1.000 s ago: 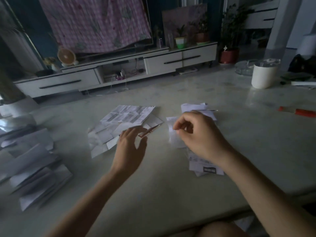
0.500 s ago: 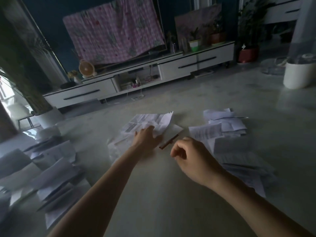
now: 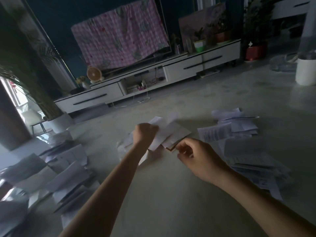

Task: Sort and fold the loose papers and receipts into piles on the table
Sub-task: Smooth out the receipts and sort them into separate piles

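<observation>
Right, both bare forearms reach in from the bottom edge over the pale table (image 3: 171,199). Near left, the left pile (image 3: 68,170) of folded white sheets is spread loosely across the table's left side, blurred. Near right, the right pile (image 3: 248,156) of printed papers and receipts is fanned out, running from beside the right wrist back toward the middle of the table. The right hand (image 3: 198,158) has its fingers curled, thumb and forefinger at the corner of a brown-edged card (image 3: 171,148); can't tell if it pinches the card or only touches it. Just beyond, the left hand (image 3: 144,134) is a closed fist, knuckles up, gripping white sheets of the middle pile (image 3: 172,132), which lies at table centre between the other two piles; the card sticks out from under it. Far right, a white cup (image 3: 306,72) stands on the table. Past the table, a low white TV stand (image 3: 188,65) carries a small round fan (image 3: 94,74), with a pink checked cloth (image 3: 119,36) draped over the screen above it.
</observation>
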Demonstrator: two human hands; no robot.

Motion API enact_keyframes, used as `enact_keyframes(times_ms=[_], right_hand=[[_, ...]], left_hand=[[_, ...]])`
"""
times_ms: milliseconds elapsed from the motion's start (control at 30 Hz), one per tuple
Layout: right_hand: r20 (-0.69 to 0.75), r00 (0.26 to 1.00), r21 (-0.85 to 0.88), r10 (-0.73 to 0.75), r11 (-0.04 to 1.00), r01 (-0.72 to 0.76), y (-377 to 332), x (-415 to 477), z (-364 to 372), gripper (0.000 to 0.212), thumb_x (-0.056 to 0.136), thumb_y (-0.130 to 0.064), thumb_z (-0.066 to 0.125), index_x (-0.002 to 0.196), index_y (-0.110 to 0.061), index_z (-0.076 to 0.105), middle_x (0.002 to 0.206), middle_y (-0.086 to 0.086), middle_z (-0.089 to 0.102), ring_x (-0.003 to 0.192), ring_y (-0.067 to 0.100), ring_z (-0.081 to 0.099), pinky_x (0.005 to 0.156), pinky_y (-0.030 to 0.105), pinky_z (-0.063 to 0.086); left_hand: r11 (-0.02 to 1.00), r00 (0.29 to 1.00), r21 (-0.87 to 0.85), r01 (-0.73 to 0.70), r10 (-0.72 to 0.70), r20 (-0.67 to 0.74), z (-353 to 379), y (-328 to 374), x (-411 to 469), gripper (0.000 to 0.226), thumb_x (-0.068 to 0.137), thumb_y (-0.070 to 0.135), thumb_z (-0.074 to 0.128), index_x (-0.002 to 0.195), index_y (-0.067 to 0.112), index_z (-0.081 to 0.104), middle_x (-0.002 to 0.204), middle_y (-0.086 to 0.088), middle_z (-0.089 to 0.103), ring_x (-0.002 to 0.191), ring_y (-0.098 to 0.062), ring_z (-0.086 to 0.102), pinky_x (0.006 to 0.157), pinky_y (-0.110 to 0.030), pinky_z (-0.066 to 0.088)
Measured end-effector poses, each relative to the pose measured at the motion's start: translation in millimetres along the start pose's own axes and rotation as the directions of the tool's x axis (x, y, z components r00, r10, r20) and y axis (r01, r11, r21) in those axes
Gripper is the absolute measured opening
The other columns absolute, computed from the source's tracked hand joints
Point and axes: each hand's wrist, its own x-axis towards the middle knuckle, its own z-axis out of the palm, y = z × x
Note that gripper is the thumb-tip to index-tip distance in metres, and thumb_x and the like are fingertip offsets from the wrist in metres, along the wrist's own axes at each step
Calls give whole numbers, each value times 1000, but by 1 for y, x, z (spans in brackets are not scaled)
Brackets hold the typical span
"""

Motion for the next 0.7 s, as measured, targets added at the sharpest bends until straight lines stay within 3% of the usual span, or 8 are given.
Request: enact_keyframes(times_ms=[67, 133, 233, 333, 467, 600, 667, 700], right_hand=[[-18, 993, 214, 115, 971, -108, -2, 6, 3, 24, 83, -26, 67, 104, -19, 57, 100, -6, 63, 93, 8, 60, 79, 16, 47], [51, 963, 520, 264, 816, -251, -7, 11, 4, 60, 74, -39, 73, 124, -16, 50, 120, -1, 58, 110, 12, 57, 98, 29, 45], [177, 947, 712, 267, 629, -311, -16, 12, 5, 119, 42, -65, 80, 142, -20, 33, 138, -1, 47, 123, 17, 50, 109, 42, 35], [267, 947, 783, 179, 533, -322, -22, 7, 10, 90, 54, -52, 80, 131, -19, 47, 123, 4, 63, 111, 23, 60, 100, 42, 46], [183, 950, 737, 252, 604, -302, -18, -2, 10, 49, 58, -41, 72, 103, -23, 62, 105, 1, 70, 97, 20, 66, 88, 39, 53], [104, 953, 656, 284, 700, -280, -16, -4, -1, 43, 67, -30, 75, 105, -20, 58, 100, -5, 66, 91, 11, 60, 69, 23, 45], [111, 953, 617, 282, 732, -288, -17, -4, -2, 42, 70, -30, 75, 107, -18, 58, 97, -7, 64, 87, 9, 58, 64, 21, 43], [124, 953, 598, 275, 746, -293, -19, -5, -1, 42, 70, -30, 74, 107, -18, 58, 96, -7, 64, 87, 8, 58, 63, 21, 44]], left_hand=[[936, 997, -353, -13, -16, -81, -15, 1, -17, 19, 89, 16, 59, 73, 6, 61, 66, -9, 55, 70, -24, 52, 62, -29, 44], [711, 997, -698, 79, -54, 57, -28, 6, -48, 13, 92, 14, 53, 83, 6, 58, 80, -13, 64, 78, -27, 61, 71, -33, 56], [424, 956, -859, 286, -57, 289, -38, 12, -98, 14, 93, 10, 47, 94, 0, 56, 97, -24, 66, 88, -31, 64, 75, -36, 56], [345, 907, -844, 410, -59, 416, -29, 4, -131, 17, 91, 9, 47, 96, -2, 59, 102, -29, 66, 91, -33, 65, 75, -37, 57], [462, 905, -801, 381, -9, 425, -25, -11, -147, 19, 90, 8, 49, 97, -5, 60, 96, -24, 69, 86, -30, 70, 71, -36, 59], [842, 999, -539, -4, 25, 32, -35, -23, -138, 27, 80, 27, 65, 89, 2, 61, 80, -11, 70, 68, -17, 66, 53, -23, 53], [896, 989, -428, -116, 65, -132, -40, -25, -130, 43, 68, 43, 73, 95, 13, 58, 91, -3, 65, 78, -15, 63, 60, -22, 50], [891, 994, -443, -97, 63, -90, -42, -24, -128, 51, 64, 45, 73, 102, 17, 55, 98, -1, 63, 86, -13, 62, 65, -21, 49]])
